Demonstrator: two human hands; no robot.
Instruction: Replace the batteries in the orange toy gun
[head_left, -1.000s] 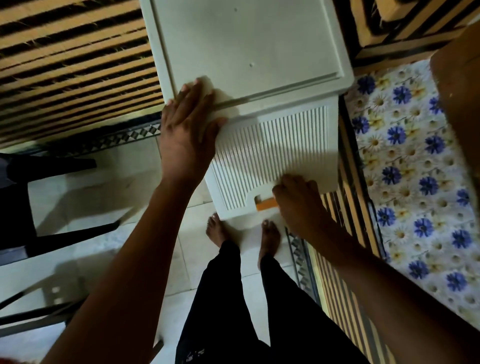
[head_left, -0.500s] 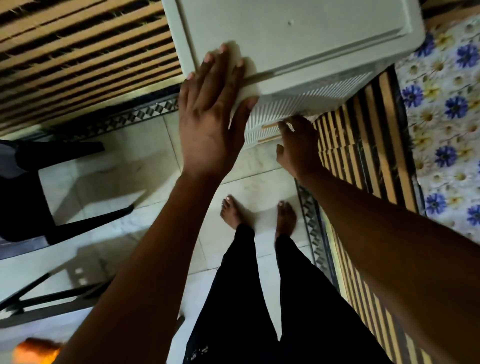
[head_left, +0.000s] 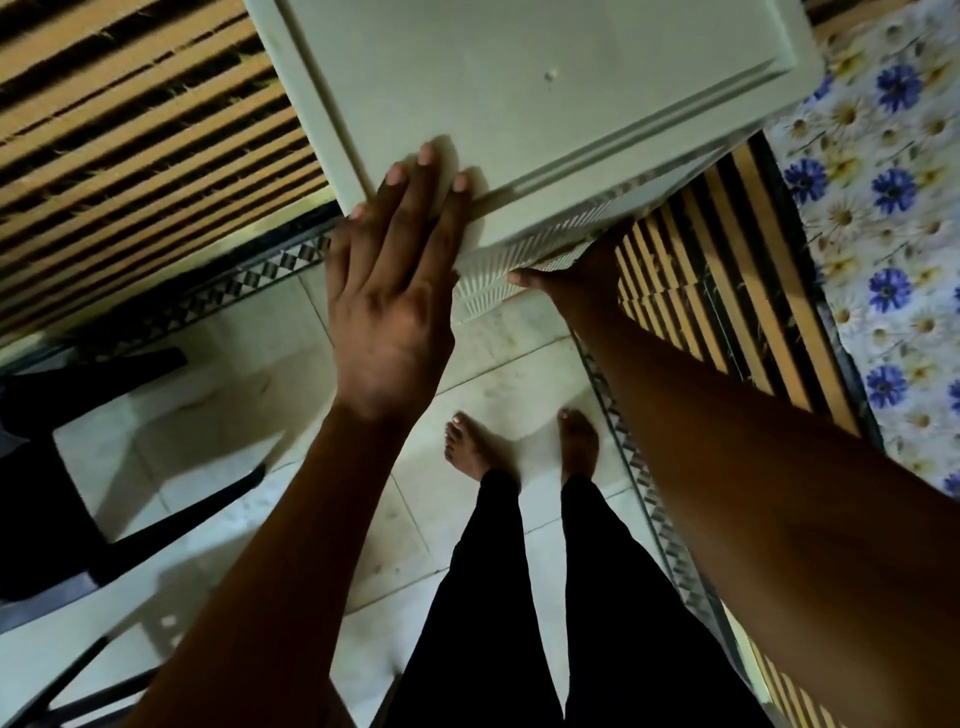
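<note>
The orange toy gun is not visible now. A white plastic drawer cabinet (head_left: 519, 78) fills the top of the view. My left hand (head_left: 389, 291) lies flat on its top near the front left corner, fingers straight. Below the top's overhang shows a strip of the ribbed drawer front (head_left: 483, 293), nearly flush with the cabinet. My right hand (head_left: 566, 278) is against that drawer front; its fingers are hidden under the overhang, so I cannot tell how they lie.
I stand barefoot on a pale tiled floor (head_left: 363, 493). A black chair (head_left: 62, 467) is at the left. Brown-and-black striped mats (head_left: 130, 130) lie behind and to the right, and a blue-flowered cloth (head_left: 883, 208) at the far right.
A second ago the drawer stood pulled out, with something orange showing through its handle slot. It has slid back into the cabinet under my right hand. My left hand stayed on top.
</note>
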